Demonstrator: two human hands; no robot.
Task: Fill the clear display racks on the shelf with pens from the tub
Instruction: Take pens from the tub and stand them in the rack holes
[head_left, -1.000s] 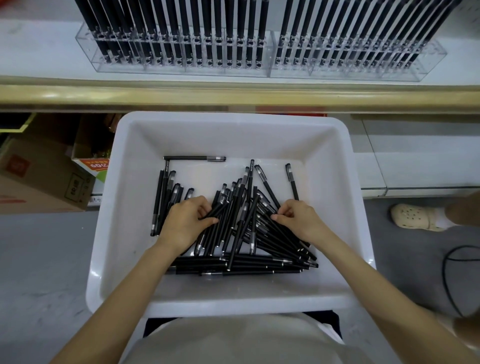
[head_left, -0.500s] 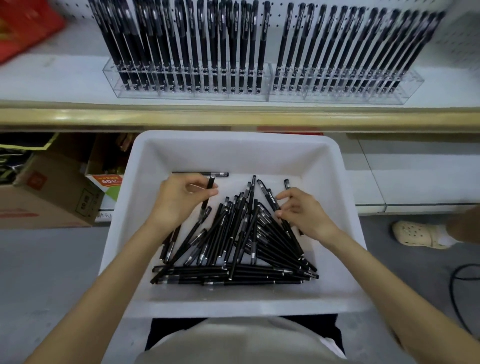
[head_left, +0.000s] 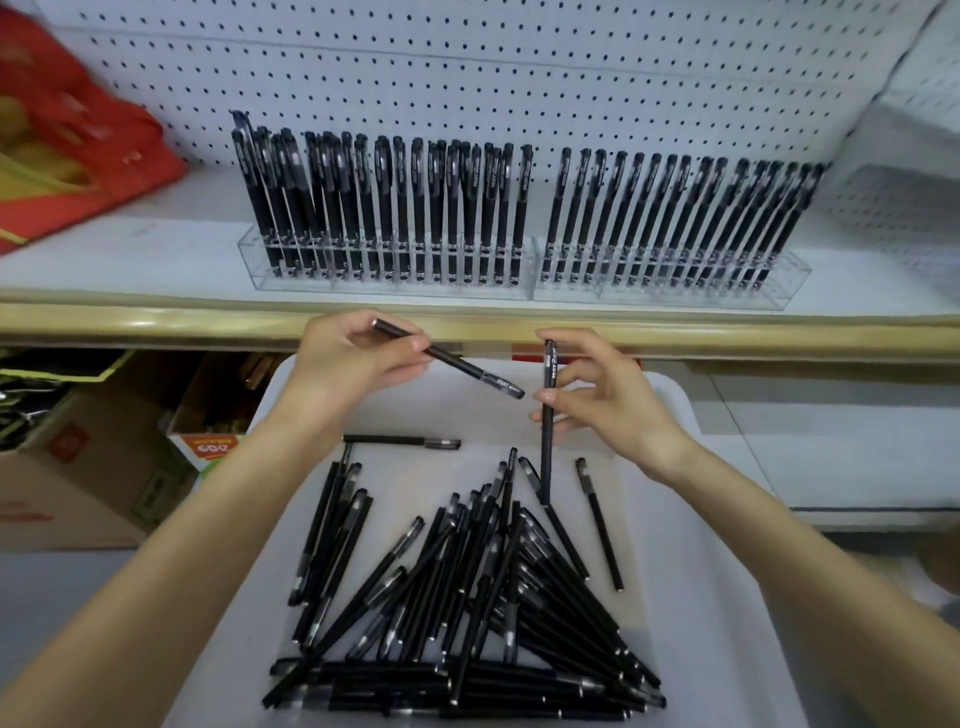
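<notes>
A white tub (head_left: 727, 597) in front of me holds a heap of several black pens (head_left: 467, 597). My left hand (head_left: 348, 364) is raised over the tub's far edge and pinches one black pen (head_left: 467, 369), which slants down to the right. My right hand (head_left: 608, 405) grips a second black pen (head_left: 547, 431) upright, its lower end near the heap. On the shelf beyond stand two clear display racks, the left rack (head_left: 384, 270) and the right rack (head_left: 675, 280), both lined with upright black pens.
A white pegboard (head_left: 519, 78) backs the shelf, whose wooden front edge (head_left: 156, 317) runs just past my hands. A red bag (head_left: 78, 156) lies on the shelf at left. Cardboard boxes (head_left: 78, 467) stand on the floor to the left of the tub.
Both hands have risen out of the pen heap, each now holding one pen above the tub. The view has tilted up toward the shelf.
</notes>
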